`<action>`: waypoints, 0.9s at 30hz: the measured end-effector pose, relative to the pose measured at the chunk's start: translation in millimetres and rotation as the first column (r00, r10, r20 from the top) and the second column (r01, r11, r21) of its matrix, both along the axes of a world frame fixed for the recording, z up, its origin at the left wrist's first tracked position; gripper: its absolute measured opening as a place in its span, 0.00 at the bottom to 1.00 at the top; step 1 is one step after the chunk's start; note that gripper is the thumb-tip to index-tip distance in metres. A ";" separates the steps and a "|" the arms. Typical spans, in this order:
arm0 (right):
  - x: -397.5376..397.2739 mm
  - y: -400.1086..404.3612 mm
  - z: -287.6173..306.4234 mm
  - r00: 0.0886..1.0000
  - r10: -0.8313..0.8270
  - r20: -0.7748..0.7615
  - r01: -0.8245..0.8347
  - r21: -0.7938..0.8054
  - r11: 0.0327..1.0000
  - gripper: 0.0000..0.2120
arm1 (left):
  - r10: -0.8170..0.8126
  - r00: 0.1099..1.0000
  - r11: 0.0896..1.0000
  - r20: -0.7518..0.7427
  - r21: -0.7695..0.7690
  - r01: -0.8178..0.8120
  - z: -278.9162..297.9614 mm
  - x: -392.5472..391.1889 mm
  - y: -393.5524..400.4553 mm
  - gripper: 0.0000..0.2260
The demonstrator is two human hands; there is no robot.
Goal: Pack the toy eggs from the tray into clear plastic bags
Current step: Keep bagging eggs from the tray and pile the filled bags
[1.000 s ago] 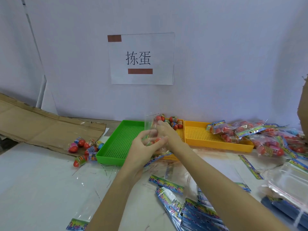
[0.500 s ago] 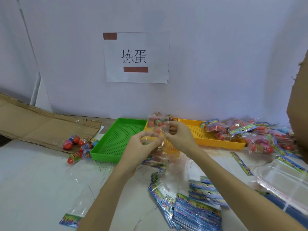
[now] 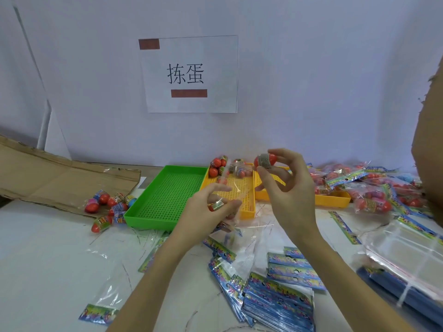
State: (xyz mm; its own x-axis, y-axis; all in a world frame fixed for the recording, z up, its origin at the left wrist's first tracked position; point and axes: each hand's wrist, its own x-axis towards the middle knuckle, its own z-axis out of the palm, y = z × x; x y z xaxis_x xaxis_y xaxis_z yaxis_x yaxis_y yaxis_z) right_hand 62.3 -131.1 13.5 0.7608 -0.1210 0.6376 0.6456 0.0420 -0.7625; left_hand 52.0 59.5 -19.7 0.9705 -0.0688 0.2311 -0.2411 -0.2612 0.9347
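Note:
My right hand (image 3: 286,191) pinches a red toy egg (image 3: 265,161) with a printed band, raised above the yellow trays. My left hand (image 3: 208,212) holds a clear plastic bag (image 3: 236,182) by its lower part, with a red egg (image 3: 215,206) inside at my fingers. The bag's open top stands upright just left of the raised egg. More red eggs (image 3: 217,167) lie at the back of the near yellow tray (image 3: 249,209).
A green tray (image 3: 167,195) sits left of the yellow ones. Loose eggs (image 3: 105,204) lie beside a cardboard sheet (image 3: 48,178). Filled bags (image 3: 369,188) pile over the far yellow tray (image 3: 333,200). Stacks of unused bags (image 3: 280,298) lie in front.
My right hand has left the bag and risen to the right with a red egg pinched in it. My left hand keeps hold of the bag.

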 end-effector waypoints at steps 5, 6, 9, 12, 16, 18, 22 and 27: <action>-3.0 -0.8 2.1 0.996 -0.080 0.028 0.085 -0.328 0.941 0.15 | -0.047 0.988 0.992 0.144 0.123 0.029 -0.2 -3.5 -5.7 0.20; -3.1 -2.9 3.0 0.996 -0.080 0.041 0.089 -0.384 0.919 0.16 | -0.053 0.986 0.990 0.156 0.141 0.031 0.1 -4.5 -6.4 0.21; -3.1 -10.2 8.5 0.998 -0.046 0.049 0.064 -0.477 0.876 0.16 | -0.071 0.985 0.985 0.159 0.166 0.044 -0.5 -5.2 -6.9 0.24; -5.4 -12.3 11.2 0.995 -0.044 0.085 0.083 -0.542 0.836 0.15 | -0.073 0.983 0.983 0.171 0.179 0.042 -1.6 -5.0 -6.7 0.24; -8.1 -8.9 9.7 0.995 -0.040 0.086 0.082 -0.573 0.816 0.14 | -0.059 0.974 0.977 0.218 0.213 0.012 -1.1 -4.8 -6.3 0.19; -8.6 -7.4 8.9 0.999 0.005 0.045 0.022 -0.587 0.809 0.15 | -0.056 0.969 0.971 0.241 0.238 -0.003 -0.1 -5.9 -6.2 0.18; -9.3 -8.2 7.6 0.999 0.042 0.005 -0.029 -0.643 0.766 0.13 | -0.058 0.966 0.976 0.252 0.217 0.002 -1.4 -5.8 -4.5 0.14; -9.0 -8.2 7.4 0.998 0.065 -0.027 -0.064 -0.708 0.703 0.12 | -0.076 0.970 0.979 0.229 0.202 0.029 -1.7 -3.6 -1.5 0.14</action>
State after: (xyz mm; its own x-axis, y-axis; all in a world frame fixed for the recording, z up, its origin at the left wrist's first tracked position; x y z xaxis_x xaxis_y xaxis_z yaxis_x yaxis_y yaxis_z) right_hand 53.3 -139.3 21.0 0.7495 0.4155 0.5154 0.6620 -0.4685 -0.5850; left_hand 48.4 58.0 -21.4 0.8845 -0.1846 0.4285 -0.4654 -0.4147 0.7820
